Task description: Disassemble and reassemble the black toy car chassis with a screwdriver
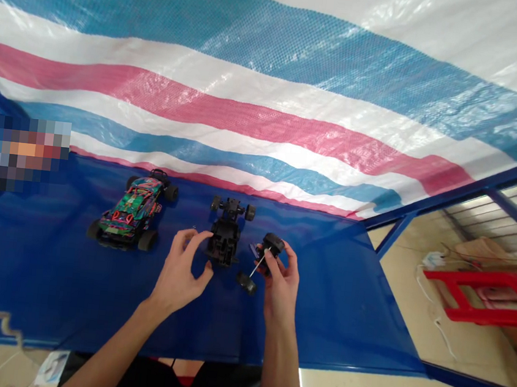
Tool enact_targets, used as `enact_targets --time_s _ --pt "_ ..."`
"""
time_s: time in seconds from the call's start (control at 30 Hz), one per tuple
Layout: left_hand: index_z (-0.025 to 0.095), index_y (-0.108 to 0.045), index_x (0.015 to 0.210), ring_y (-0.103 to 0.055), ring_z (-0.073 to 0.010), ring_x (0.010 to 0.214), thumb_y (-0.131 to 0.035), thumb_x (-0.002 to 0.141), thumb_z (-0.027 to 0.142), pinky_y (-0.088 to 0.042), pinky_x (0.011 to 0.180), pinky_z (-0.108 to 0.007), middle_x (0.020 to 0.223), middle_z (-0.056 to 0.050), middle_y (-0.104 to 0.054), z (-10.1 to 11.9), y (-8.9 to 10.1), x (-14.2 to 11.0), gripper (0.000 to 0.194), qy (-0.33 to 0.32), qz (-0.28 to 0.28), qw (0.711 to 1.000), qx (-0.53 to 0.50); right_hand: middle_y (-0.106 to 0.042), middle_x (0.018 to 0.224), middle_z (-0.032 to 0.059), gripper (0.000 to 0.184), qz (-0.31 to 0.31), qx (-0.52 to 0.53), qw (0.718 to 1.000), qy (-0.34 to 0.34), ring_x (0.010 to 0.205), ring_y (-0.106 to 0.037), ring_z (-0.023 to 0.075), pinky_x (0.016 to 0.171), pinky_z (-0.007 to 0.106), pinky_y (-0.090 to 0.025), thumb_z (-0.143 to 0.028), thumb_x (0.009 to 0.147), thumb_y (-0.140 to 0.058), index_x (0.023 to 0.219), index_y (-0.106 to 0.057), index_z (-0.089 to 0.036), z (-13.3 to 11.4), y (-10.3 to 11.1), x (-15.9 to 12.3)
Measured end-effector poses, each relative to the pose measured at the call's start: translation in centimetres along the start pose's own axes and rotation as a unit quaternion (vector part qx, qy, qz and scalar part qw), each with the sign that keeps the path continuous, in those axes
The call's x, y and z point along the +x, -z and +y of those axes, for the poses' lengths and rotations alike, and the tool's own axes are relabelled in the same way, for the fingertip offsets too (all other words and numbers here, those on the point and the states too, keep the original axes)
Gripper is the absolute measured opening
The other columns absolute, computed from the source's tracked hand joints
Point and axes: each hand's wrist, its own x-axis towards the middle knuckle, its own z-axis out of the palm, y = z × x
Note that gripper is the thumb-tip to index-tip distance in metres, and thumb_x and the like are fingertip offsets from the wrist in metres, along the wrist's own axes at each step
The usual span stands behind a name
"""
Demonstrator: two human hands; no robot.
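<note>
Head view: on the blue counter, between left hand and right hand, a black toy-car chassis, long axis running from near edge toward far edge, wheeled end farthest. Just right of the left hand, the nearer one, curved wide and empty; impossible to tell whether touching. Gripped in the right hand, a two-wheeled axle assembly, slanting down-left toward the near edge. Farther left, a green-patterned toy car.

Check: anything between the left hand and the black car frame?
Nothing visible: the open left hand is beside the black car frame. The colourful toy car sits farther left; the right hand, holding the wheel axle, is on the opposite side.
</note>
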Motion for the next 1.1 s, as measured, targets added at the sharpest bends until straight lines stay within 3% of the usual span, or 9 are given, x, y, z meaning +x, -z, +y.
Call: enact_targets --time_s 0.13,0.27,0.43,0.53,0.6,0.7,0.9,1.03,1.1 --pt "0.026 -0.065 0.134 -0.064 -0.0299 0.123 -0.058 0.091 0.016 -0.059 0.106 -0.049 0.134 -0.013 -0.060 1.6 1.6 0.9 0.045 -0.087 0.033 0.994 -0.055 -0.084 0.104 0.0067 0.081 0.015 0.024 1.000 0.015 0.097 -0.082 0.0263 0.073 0.032 -0.061 -0.043 0.069 -0.097 0.139 -0.059 -0.027 -0.6 0.5 1.3" --pt "0.024 -0.073 0.116 -0.072 -0.0214 0.103 -0.053 0.102 0.019 -0.061 0.098 -0.037 0.117 -0.009 -0.070 6.7 1.8 5.7 0.025 -0.115 0.028 0.988 -0.104 -0.083 0.106 0.0053 0.082 -0.005 0.029 0.999 0.018 0.101 -0.081 0.0248 0.082 0.035 -0.063 -0.046 0.071 -0.096 0.140 -0.056 -0.028 -1.0 0.8 3.4" --pt "0.026 -0.064 0.147 -0.071 -0.0256 0.123 -0.062 0.095 0.020 -0.057 0.107 -0.038 0.149 -0.010 -0.067 10.9 -2.4 14.9 0.053 -0.170 -0.206 0.959 -0.094 -0.081 0.102 0.0016 0.085 -0.103 -0.023 0.994 0.024 0.083 -0.079 0.0218 0.075 0.038 -0.065 -0.051 0.078 -0.090 0.150 -0.049 -0.031 -2.2 1.1 6.7" --pt "0.022 -0.070 0.141 -0.073 -0.0286 0.119 -0.065 0.093 0.024 -0.058 0.099 -0.035 0.137 -0.009 -0.076 10.7 -5.4 19.3 0.048 -0.180 -0.367 0.910 -0.071 -0.079 0.088 -0.0023 0.089 -0.167 -0.086 0.981 0.050 0.065 -0.073 0.0189 0.058 0.031 -0.059 -0.048 0.073 -0.093 0.149 -0.052 -0.029 -3.8 1.8 9.3" --pt "0.022 -0.078 0.127 -0.077 -0.0253 0.102 -0.066 0.093 0.025 -0.058 0.087 -0.030 0.118 -0.005 -0.083 10.0 -6.8 21.1 0.036 -0.183 -0.400 0.896 -0.065 -0.079 0.086 -0.0018 0.071 -0.203 -0.134 0.968 0.068 0.061 -0.068 0.0156 0.058 0.028 -0.057 -0.043 0.070 -0.094 0.133 -0.066 -0.024 -4.9 2.5 11.2" --pt "0.020 -0.080 0.118 -0.076 -0.0204 0.081 -0.076 0.086 0.025 -0.055 0.075 -0.025 0.096 -0.001 -0.084 9.0 -8.3 22.2 0.033 -0.196 -0.432 0.879 -0.054 -0.082 0.094 0.0005 0.041 -0.254 -0.195 0.943 0.086 0.066 -0.067 0.0144 0.066 0.029 -0.057 -0.037 0.071 -0.092 0.106 -0.078 -0.021 -6.3 3.6 13.8" --pt "0.017 -0.075 0.126 -0.076 -0.0255 0.099 -0.082 0.079 0.017 -0.056 0.088 -0.031 0.113 -0.008 -0.081 8.0 -10.4 21.5 0.047 -0.227 -0.408 0.884 -0.026 -0.083 0.095 0.0003 0.024 -0.308 -0.251 0.911 0.113 0.086 -0.071 0.0207 0.093 0.037 -0.055 -0.024 0.074 -0.088 0.097 -0.082 -0.023 -7.3 4.5 16.7" --pt "0.017 -0.059 0.151 -0.075 -0.0287 0.109 -0.084 0.076 0.010 -0.056 0.099 -0.038 0.124 -0.012 -0.079 7.6 -11.1 20.4 0.080 -0.233 -0.374 0.898 0.002 -0.083 0.092 -0.0012 0.021 -0.292 -0.245 0.915 0.134 0.088 -0.071 0.0209 0.102 0.039 -0.051 -0.023 0.073 -0.090 0.092 -0.081 -0.025 -6.9 5.2 17.6" --pt "0.018 -0.052 0.158 -0.074 -0.0302 0.114 -0.086 0.073 0.008 -0.055 0.102 -0.041 0.128 -0.014 -0.077 7.4 -11.2 19.9 0.092 -0.233 -0.368 0.900 0.019 -0.082 0.093 -0.0034 0.021 -0.241 -0.217 0.935 0.143 0.091 -0.072 0.0210 0.105 0.040 -0.052 -0.029 0.074 -0.092 0.091 -0.080 -0.026 -6.5 5.6 18.0"
